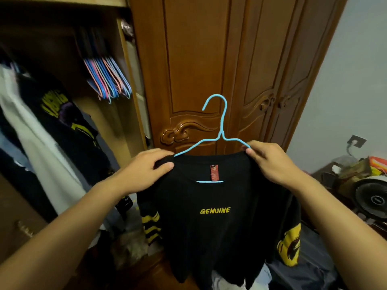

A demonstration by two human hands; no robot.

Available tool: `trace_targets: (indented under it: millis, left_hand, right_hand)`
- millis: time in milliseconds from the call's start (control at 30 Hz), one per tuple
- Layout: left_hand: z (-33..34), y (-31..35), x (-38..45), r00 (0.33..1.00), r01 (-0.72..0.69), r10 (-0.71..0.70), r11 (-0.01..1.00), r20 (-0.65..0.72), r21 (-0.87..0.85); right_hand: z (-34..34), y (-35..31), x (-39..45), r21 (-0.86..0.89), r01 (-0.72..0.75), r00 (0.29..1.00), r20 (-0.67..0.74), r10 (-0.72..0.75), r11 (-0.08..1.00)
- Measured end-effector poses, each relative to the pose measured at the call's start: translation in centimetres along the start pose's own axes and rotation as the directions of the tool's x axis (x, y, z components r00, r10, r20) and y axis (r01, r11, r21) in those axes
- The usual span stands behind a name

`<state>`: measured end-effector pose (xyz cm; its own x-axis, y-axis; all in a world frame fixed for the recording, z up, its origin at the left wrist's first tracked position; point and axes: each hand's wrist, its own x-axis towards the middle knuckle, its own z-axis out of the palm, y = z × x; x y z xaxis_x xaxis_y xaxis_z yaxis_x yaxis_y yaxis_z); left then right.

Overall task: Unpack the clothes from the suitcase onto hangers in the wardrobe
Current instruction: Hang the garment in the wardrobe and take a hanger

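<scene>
There is one view only, from a camera on the person's head. It looks forward and a little down at the closed carved brown wooden wardrobe door (pixel 209 70), from close by. Left of this door the open wardrobe compartment (pixel 62 101) shows; right of it, a pale wall (pixel 356 80).

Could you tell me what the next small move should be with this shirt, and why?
Probably lift it left toward the open wardrobe: the black shirt already sits on the blue hanger, the left hand and right hand pinch its shoulders, and the hook is free.
</scene>
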<state>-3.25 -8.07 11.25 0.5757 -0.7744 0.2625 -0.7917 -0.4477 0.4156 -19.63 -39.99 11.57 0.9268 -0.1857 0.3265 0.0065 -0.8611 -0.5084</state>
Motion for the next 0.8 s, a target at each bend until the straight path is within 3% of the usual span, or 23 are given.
trace_targets:
  millis: [67,133,233,267,333,367,433,500,567,633,667,733,800]
  left_hand:
    - [0.5,1.6,1.2,0.996,0.004,-0.003,1.0,-0.085,0.008]
    - [1.3,3.1,2.0,0.979,-0.019,0.044,0.992,-0.199,0.125]
    - [2.3,3.9,1.2,0.877,-0.084,0.233,0.935,-0.419,0.344]
    - [2.6,3.9,0.4,0.829,-0.101,0.297,0.913,-0.474,0.395]
    - [3.4,3.9,-1.6,0.765,-0.093,0.344,0.896,-0.544,0.435]
    - [3.8,3.7,-2.3,0.76,-0.058,0.313,0.905,-0.57,0.421]
    - [4.9,2.8,-3.2,0.832,0.081,0.134,0.93,-0.539,0.357]
    - [6.2,2.2,-3.9,0.953,0.229,-0.13,0.902,-0.274,0.365]
    - [7.1,2.2,-4.2,0.965,0.259,-0.237,0.934,-0.116,0.247]
    - [6.7,3.7,-3.9,0.963,0.225,-0.2,0.966,-0.181,0.128]
    - [6.3,4.6,-3.5,0.963,0.199,-0.164,0.967,-0.213,0.157]
    - [4.9,6.1,-2.6,0.956,0.242,-0.177,0.925,-0.232,0.292]
    - [3.0,5.9,-1.2,0.916,0.387,-0.273,0.797,-0.295,0.464]
  right_hand:
    - [-0.9,0.3,0.5,0.052,0.044,0.999,-0.02,-0.043,0.998]
    - [-1.6,0.4,1.2,0.042,0.049,0.998,0.034,-0.05,0.998]
    - [-3.2,-0.3,1.9,0.048,0.098,0.98,0.168,-0.104,0.994]
    - [-3.6,-0.3,1.8,0.034,0.172,0.972,0.156,-0.175,0.985]
    - [-3.6,-0.3,1.5,-0.087,0.368,0.929,-0.013,-0.371,0.926]
    - [-2.9,-0.3,1.3,-0.117,0.406,0.906,-0.08,-0.416,0.907]
    - [0.0,-0.3,1.1,-0.086,0.44,0.898,0.019,-0.44,0.894]
    - [2.8,-0.1,1.0,-0.09,0.45,0.889,0.142,-0.436,0.889]
    - [3.9,0.1,1.4,-0.112,0.455,0.89,0.068,-0.45,0.883]
    - [3.7,-0.7,1.9,-0.064,0.484,0.874,0.079,-0.479,0.873]
    - [3.7,-1.2,2.2,-0.039,0.492,0.867,0.114,-0.485,0.87]
    - [3.6,-2.1,2.8,-0.026,0.488,0.868,0.117,-0.483,0.872]
    - [2.2,-2.3,4.3,0.008,0.479,0.865,0.163,-0.474,0.878]
